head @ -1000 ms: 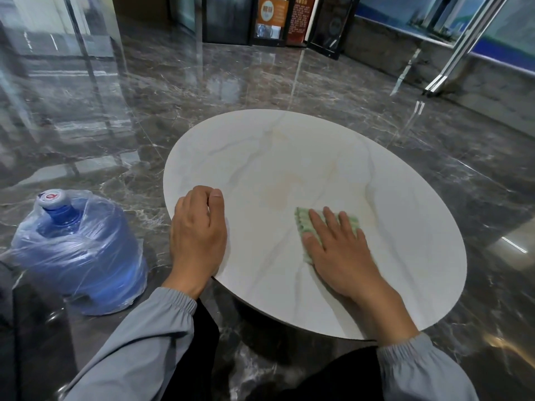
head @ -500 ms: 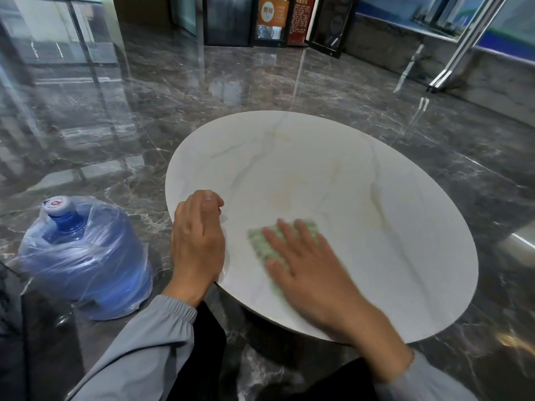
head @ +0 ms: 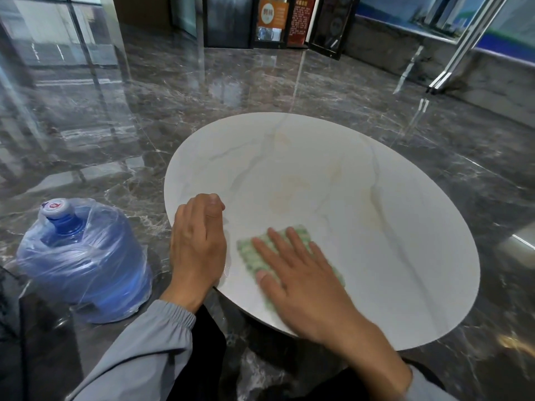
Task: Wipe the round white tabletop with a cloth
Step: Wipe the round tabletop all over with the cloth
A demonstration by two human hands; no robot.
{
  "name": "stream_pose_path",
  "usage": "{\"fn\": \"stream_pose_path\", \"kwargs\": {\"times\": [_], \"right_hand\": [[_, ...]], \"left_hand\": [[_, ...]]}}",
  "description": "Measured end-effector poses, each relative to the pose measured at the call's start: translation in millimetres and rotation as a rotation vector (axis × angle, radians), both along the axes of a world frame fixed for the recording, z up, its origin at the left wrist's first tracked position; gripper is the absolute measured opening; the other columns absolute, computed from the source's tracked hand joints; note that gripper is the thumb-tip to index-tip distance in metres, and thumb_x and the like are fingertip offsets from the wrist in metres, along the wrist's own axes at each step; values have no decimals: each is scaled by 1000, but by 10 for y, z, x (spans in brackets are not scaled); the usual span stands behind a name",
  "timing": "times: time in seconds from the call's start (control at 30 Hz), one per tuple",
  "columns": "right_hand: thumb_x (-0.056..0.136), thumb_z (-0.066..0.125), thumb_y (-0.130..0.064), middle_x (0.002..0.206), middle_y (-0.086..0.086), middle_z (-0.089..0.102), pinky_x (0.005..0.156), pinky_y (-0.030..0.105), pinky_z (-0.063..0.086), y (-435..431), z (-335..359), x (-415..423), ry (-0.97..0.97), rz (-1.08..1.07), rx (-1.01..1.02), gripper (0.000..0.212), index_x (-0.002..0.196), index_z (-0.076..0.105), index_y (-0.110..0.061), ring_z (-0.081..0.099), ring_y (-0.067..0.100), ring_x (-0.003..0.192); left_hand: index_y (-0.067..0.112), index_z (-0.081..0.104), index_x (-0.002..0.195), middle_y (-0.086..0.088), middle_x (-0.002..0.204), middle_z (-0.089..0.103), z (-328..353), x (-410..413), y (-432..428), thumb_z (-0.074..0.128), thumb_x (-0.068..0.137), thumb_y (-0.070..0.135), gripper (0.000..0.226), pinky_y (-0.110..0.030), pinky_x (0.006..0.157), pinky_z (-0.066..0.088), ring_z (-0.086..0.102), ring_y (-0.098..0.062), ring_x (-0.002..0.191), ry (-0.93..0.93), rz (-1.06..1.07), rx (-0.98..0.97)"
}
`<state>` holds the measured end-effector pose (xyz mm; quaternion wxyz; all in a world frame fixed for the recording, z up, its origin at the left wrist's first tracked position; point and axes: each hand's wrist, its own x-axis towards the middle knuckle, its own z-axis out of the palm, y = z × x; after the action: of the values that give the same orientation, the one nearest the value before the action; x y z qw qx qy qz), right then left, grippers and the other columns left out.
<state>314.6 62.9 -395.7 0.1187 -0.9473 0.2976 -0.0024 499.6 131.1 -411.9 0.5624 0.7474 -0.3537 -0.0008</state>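
The round white tabletop (head: 362,204) has grey veins and faint yellowish marks near its middle. A light green cloth (head: 252,251) lies flat on its near left part. My right hand (head: 301,282) is spread flat on top of the cloth, pressing it to the surface; most of the cloth is hidden under the palm. My left hand (head: 198,244) rests over the table's left rim with the fingers curled and the thumb on top, a short gap left of the cloth.
A blue water jug (head: 84,259) wrapped in clear plastic stands on the dark marble floor just left of the table. Dark display panels (head: 272,21) line the far wall, and a slanted metal frame (head: 451,53) stands at the back right.
My right hand slid the cloth leftward across the near part of the table, from the middle toward my left hand. The left hand stayed on the rim.
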Motion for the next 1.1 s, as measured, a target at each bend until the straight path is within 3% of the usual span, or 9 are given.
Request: {"fn": "stream_pose_path", "kwargs": {"times": [0.2, 0.3, 0.47, 0.57, 0.63, 0.77, 0.83, 0.97, 1.1], "right_hand": [[110, 14, -49, 171, -11, -16, 126, 47, -10, -664, 208, -94, 152, -323, 51, 57, 163, -6, -43, -20, 18, 157], [109, 15, -50, 170, -13, -19, 125, 48, -14, -311, 123, 61, 121, -196, 3, 57, 162, -7, -45, -25, 18, 155], [103, 8, -61, 166, -24, -22, 119, 38, -26, 259, -32, 125, -16, 91, 27, 58, 158, -8, -54, -36, 3, 148], [105, 11, -62, 166, -27, -19, 122, 34, -19, -73, 5, -8, 1, 54, 36, 57, 158, -6, -56, -32, -2, 148], [107, 13, -59, 169, -23, -15, 125, 37, -13, -414, 69, -137, 63, -63, 21, 56, 160, -4, -53, -25, 5, 153], [110, 14, -50, 171, -12, -17, 125, 45, -13, -704, 159, -162, 141, -299, 47, 57, 162, -5, -44, -21, 16, 156], [109, 15, -51, 171, -11, -19, 124, 47, -15, -515, 118, -32, 128, -270, 22, 58, 162, -6, -44, -23, 19, 156], [104, 10, -60, 167, -20, -22, 120, 44, -25, 121, -21, 202, -8, -3, -5, 59, 159, -7, -53, -35, 10, 150], [104, 9, -62, 167, -25, -19, 121, 36, -22, -48, -19, 143, -24, -28, 36, 56, 158, -5, -56, -32, 2, 149]], "left_hand": [[21, 54, 96, 10, 88, 53, 22, -12, 0, 14, 103, 48, 50, -30, 82, 30, 42, -14, 89, -10, 7, 44], [19, 53, 94, 6, 88, 54, 16, -7, 4, 13, 104, 47, 50, -30, 82, 30, 41, -16, 87, -45, 3, 49], [21, 53, 96, 7, 89, 55, 3, 2, 9, 12, 106, 47, 49, -28, 82, 28, 41, -15, 89, -61, -6, 65], [17, 53, 98, 7, 91, 52, -5, 23, 14, 19, 108, 35, 39, -26, 82, 26, 41, -17, 88, -79, -19, 94], [14, 54, 98, 4, 91, 52, -1, 19, 13, 22, 107, 29, 36, -27, 83, 26, 42, -20, 88, -76, -18, 103], [16, 54, 94, 3, 88, 55, 59, -23, 17, 12, 104, 47, 53, -33, 82, 32, 44, -20, 87, -53, -2, 75], [17, 54, 93, 3, 87, 55, 60, -25, 18, 11, 104, 52, 57, -35, 82, 33, 44, -20, 87, -50, -1, 74], [18, 56, 94, 4, 87, 56, 50, -19, 14, 11, 105, 55, 59, -32, 82, 31, 44, -18, 88, -38, -8, 54], [18, 55, 94, 4, 87, 56, 44, -6, 21, 12, 106, 52, 56, -31, 82, 31, 44, -19, 87, -54, -20, 73]]}}
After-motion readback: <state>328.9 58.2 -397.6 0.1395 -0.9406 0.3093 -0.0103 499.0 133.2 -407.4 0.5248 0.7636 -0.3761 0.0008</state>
